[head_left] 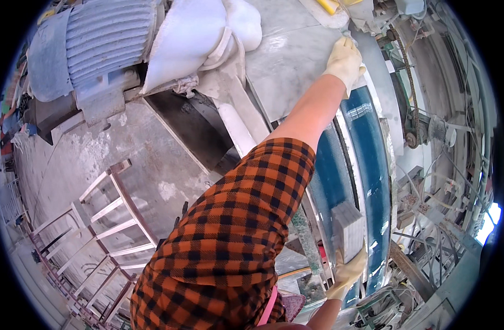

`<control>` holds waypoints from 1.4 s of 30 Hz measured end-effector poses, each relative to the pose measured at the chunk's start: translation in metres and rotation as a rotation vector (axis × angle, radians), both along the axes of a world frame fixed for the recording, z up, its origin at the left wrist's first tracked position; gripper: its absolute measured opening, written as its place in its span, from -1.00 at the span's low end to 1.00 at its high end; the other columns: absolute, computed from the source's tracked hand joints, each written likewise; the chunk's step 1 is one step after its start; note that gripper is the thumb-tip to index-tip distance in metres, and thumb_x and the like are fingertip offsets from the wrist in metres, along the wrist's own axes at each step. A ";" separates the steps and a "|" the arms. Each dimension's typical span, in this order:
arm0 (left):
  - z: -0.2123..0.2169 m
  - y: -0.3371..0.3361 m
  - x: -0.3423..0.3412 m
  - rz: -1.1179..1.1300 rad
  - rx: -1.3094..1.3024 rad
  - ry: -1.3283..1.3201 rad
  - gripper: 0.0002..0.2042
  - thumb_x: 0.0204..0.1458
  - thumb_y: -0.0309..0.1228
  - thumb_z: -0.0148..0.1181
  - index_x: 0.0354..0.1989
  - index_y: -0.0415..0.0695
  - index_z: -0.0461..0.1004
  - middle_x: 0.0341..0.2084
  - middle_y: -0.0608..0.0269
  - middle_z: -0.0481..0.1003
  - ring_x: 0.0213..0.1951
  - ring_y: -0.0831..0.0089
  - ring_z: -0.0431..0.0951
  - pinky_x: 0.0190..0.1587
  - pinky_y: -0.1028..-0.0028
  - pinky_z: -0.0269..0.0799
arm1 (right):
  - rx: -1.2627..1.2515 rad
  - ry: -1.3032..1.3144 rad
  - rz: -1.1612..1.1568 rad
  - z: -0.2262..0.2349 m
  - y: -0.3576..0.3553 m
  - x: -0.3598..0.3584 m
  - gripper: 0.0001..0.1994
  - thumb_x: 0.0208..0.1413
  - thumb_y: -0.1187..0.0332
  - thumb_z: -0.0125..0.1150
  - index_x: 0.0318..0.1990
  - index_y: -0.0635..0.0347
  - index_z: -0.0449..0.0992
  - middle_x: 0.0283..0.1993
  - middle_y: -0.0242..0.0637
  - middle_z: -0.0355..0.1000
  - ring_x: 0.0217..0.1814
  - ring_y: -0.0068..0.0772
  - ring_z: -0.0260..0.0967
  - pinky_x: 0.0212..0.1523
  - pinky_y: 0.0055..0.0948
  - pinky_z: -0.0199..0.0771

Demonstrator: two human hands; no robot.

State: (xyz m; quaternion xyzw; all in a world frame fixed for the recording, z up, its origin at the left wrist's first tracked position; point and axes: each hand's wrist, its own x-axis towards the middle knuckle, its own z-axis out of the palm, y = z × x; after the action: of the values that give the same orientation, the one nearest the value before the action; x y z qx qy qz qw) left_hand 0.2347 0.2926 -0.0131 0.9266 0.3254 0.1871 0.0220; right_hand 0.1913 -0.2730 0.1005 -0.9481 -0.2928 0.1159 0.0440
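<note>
My left hand (344, 61), in a pale cream glove, is stretched far forward over a grey-white marble-like slab (288, 60). Its fingers are curled closed near the slab's far right part; what they hold, if anything, is hidden. Nearer me, my right hand (348, 275), gloved in the same pale cream, has its fingers around the near end of a grey rectangular block (348, 228). That block is over the wet blue belts (367, 143), which run away from me to the slab.
Ribbed grey machine housing (112, 41) and a large white cover (186, 38) stand at the far left. A wooden rack (117, 214) is on the concrete floor (92, 159) to the left. Pipes and a chain (411, 93) line the right side. Something yellow (329, 5) lies at the far edge.
</note>
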 end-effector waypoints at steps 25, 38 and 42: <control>-0.008 -0.012 -0.038 -0.379 0.000 -0.101 -0.44 0.19 -0.01 0.14 0.30 -0.03 0.46 0.26 -0.38 0.34 0.33 -0.34 0.27 0.43 -0.07 0.08 | -0.019 0.045 0.012 0.011 0.012 0.004 -0.09 -0.36 0.37 0.63 0.31 0.27 0.39 0.02 0.10 0.53 0.06 0.26 0.47 0.11 -0.02 0.47; 0.014 -0.035 -0.060 -0.490 -0.103 0.541 -0.37 0.39 -0.13 -0.14 0.50 -0.32 0.04 0.38 -0.55 0.09 0.42 -0.51 0.05 0.48 -0.18 -0.08 | 0.078 0.095 0.141 -0.004 -0.011 0.008 -0.07 -0.37 0.22 0.53 0.29 0.40 0.37 0.05 0.16 0.51 0.05 0.31 0.46 0.07 0.10 0.42; 0.021 -0.040 -0.060 -0.487 0.053 0.563 -0.37 0.32 -0.17 0.04 0.44 -0.34 0.14 0.28 -0.54 0.25 0.34 -0.47 0.24 0.43 -0.12 0.13 | 0.182 0.099 0.194 -0.012 -0.020 0.011 -0.09 -0.37 0.30 0.48 0.31 0.39 0.35 0.07 0.18 0.50 0.04 0.32 0.46 0.06 0.10 0.44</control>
State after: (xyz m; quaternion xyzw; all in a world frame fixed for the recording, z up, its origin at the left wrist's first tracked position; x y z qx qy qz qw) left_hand 0.1747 0.2523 0.0075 0.9923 0.0837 -0.0775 -0.0486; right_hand 0.2020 -0.2930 0.0886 -0.9006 -0.3898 0.1391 0.1327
